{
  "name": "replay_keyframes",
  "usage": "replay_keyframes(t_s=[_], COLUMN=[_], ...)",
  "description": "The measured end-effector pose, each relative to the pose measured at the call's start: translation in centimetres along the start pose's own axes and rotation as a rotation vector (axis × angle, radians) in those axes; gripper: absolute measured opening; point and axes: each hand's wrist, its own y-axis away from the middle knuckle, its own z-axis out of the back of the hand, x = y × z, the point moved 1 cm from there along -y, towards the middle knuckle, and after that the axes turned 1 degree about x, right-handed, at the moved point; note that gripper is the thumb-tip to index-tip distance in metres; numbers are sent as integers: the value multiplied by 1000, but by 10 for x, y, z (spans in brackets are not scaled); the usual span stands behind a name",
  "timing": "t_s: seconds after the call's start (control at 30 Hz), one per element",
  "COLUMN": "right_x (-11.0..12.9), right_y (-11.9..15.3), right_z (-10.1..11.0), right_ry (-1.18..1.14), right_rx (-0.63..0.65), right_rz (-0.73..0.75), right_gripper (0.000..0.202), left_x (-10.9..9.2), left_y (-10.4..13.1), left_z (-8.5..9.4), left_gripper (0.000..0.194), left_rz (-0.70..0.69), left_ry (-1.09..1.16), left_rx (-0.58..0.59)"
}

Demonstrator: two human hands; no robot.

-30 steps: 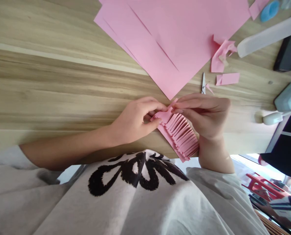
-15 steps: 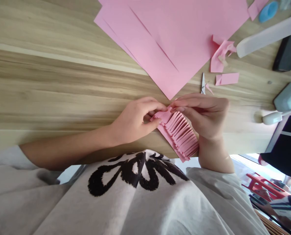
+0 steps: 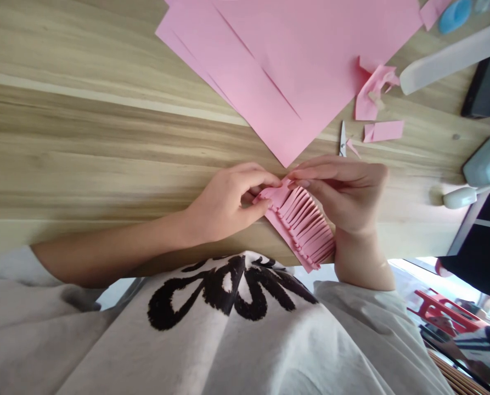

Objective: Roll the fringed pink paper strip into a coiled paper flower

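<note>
A pink fringed paper strip (image 3: 306, 227), cut into many narrow slits with a row of small folds along one side, hangs at the table's near edge. My left hand (image 3: 232, 200) pinches its upper left end between thumb and fingers. At the top end, the fingertips of my right hand (image 3: 339, 189) are closed on a small part of the same paper, close beside the left fingers. The exact spot under the right fingertips is hidden. Just beyond the right hand lie small scissors (image 3: 342, 140), their handles out of sight behind it.
Large pink paper sheets (image 3: 269, 60) cover the far middle of the wooden table (image 3: 84, 153). Pink scraps (image 3: 383, 131), a crumpled pink piece (image 3: 370, 96), a whitish strip (image 3: 446, 60), a black object (image 3: 485, 88) and a blue ring-shaped item (image 3: 454, 16) lie right. A red stool (image 3: 450, 312) stands below.
Hardly anything differs. Both hands keep their hold on the fringed paper strip, and the view has shifted very slightly.
</note>
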Motion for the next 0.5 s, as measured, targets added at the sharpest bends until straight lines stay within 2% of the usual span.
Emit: replay_keyframes(t_s=[0.5], right_x=[1], right_y=[0], right_z=[-1], right_ry=[-17], right_rx=[17], right_rz=[9], right_gripper=[30], left_x=[0], left_y=[0], left_z=[0], left_gripper=[25], left_rz=[2], left_ry=[-11], left_rx=[12])
